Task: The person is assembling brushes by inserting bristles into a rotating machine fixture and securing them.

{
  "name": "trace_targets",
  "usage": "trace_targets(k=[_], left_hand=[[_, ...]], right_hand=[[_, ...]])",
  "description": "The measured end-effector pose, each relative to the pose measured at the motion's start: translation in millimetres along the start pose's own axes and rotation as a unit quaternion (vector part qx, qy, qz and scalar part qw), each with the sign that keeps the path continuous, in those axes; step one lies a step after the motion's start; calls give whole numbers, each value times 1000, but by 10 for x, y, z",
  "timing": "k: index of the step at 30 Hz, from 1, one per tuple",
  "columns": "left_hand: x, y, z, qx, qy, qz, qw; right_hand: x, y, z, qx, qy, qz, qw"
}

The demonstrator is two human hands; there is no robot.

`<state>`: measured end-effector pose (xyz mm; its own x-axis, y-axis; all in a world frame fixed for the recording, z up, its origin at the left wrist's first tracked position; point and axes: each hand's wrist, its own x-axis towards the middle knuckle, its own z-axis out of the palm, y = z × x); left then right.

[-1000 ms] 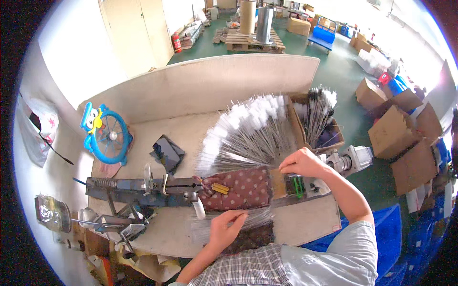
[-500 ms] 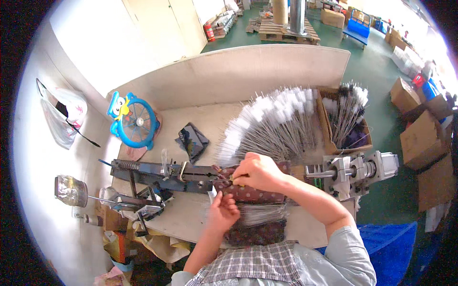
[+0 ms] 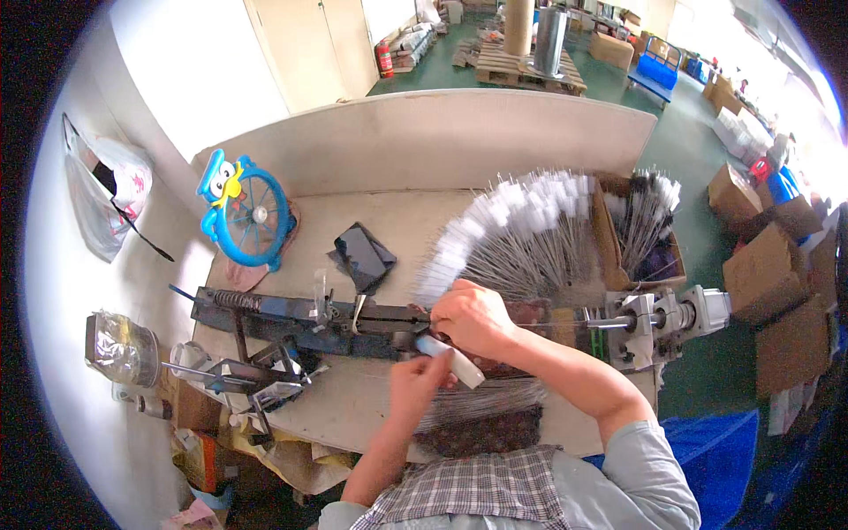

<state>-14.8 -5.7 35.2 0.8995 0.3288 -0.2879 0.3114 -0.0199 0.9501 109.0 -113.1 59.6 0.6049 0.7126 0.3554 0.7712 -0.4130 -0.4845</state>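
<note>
My left hand [image 3: 417,386] is closed on a white strip [image 3: 461,365] that slants beneath my right hand. My right hand [image 3: 474,318] has its fingers pinched together at the right end of a dark metal rail [image 3: 291,320]. A thin wire [image 3: 561,325] stretches from that hand to the chuck of a motorised fixture [image 3: 649,318] on the right; the fingertips are partly hidden. Under my hands lies a dotted brown cloth [image 3: 530,314], mostly covered. Nearer my body, a bundle of thin wires [image 3: 495,397] rests on the table.
White-tipped wire brushes [image 3: 530,221] fan out at the back, beside a cardboard box [image 3: 609,234] of more brushes. A blue cartoon-bird fan [image 3: 256,216] and a black pouch [image 3: 364,256] stand left. A lever mechanism [image 3: 256,375] sits at the front left. A low panel [image 3: 424,141] closes the back.
The white strip now reaches across under my right hand. My left hand has risen slightly toward it. A wire now spans from my right hand to the fixture; the view has shifted a little.
</note>
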Motion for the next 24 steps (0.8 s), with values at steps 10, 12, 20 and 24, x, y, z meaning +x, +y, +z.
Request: trace_targets(k=[10,12,20,24], left_hand=[[224,-410,89,-104,2,55,993],[165,-247,236,-308,20,-41,950],[226,-314,187,69,0,55,996],[221,-417,-38,136,8,52,989]], right_hand=[[-220,-2,-219,24,52,-44,997],[-391,-41,-358,21,59,-49,997],[-637,351,299,-9,21,-18,1000],[-628,289,401,-7,-80,7,997]])
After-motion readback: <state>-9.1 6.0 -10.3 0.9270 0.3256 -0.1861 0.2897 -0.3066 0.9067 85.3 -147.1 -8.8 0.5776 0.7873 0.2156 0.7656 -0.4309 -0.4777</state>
